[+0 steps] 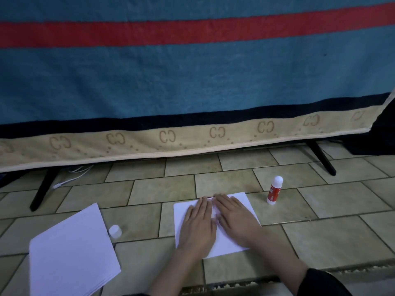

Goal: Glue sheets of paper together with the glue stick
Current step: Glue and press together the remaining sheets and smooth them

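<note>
Pressing flat, our left hand and right hand lie side by side, fingers spread, gripping nothing, on the white sheets on the tiled floor. We see the glue stick upright just right of them, its cap beside the paper stack at left.

**Paper, glue stick and cap on the tiled floor**

White sheets of paper lie flat near the middle, turned slightly askew; a white paper stack lies at the near left, edges fanned; the red-and-white glue stick stands upright, uncapped, to the far right of the sheets; its white cap rests between stack and sheets.
</note>
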